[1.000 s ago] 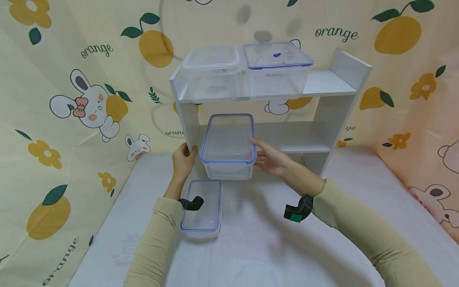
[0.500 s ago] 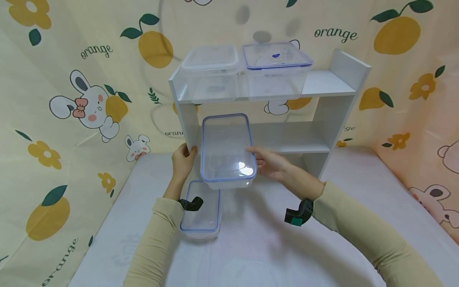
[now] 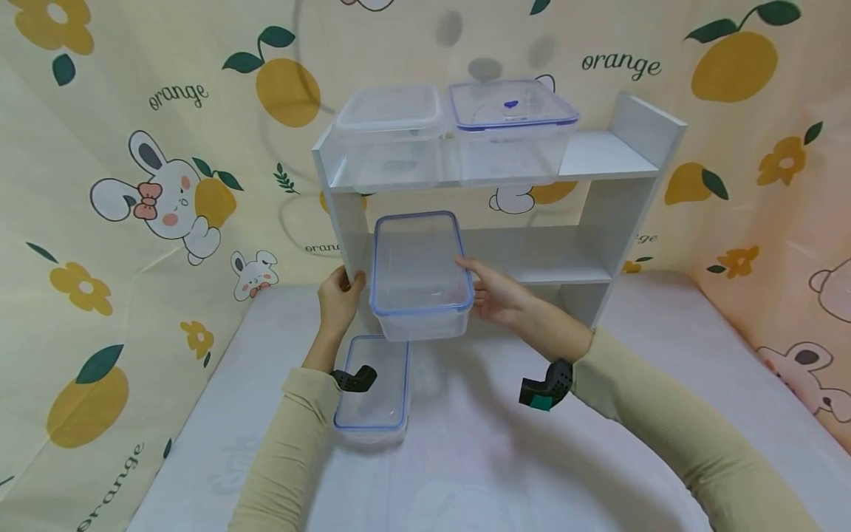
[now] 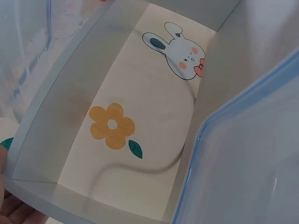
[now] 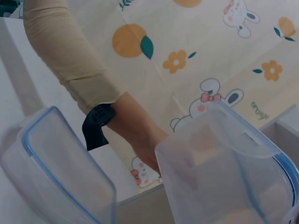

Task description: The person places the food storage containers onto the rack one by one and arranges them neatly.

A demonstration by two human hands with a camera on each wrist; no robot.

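In the head view, my right hand (image 3: 500, 295) grips a clear plastic food container (image 3: 422, 266) with a blue-rimmed lid by its right side, thumb on the lid edge. The container is held in the air, slightly tilted, before the left part of the white shelf unit (image 3: 634, 236). My left hand (image 3: 339, 301) grips the shelf's left side panel, its fingers partly hidden behind it. Below the held container, a similar container (image 3: 374, 384) lies on the table, partly covered by my left wrist. The right wrist view shows the held container (image 5: 205, 177) close up.
On the shelf's top board stand a frosted-lid container (image 3: 388, 140) at left and a blue-rimmed container (image 3: 515, 140) beside it. The shelf's middle board (image 3: 532, 255) runs behind the held container. A white cloth (image 3: 505, 458) covers the table; patterned fabric hangs behind.
The held container shifted slightly left and tipped its lid toward the camera, then tilted back partway, ending a little lower than at first. My left hand stayed on the panel.
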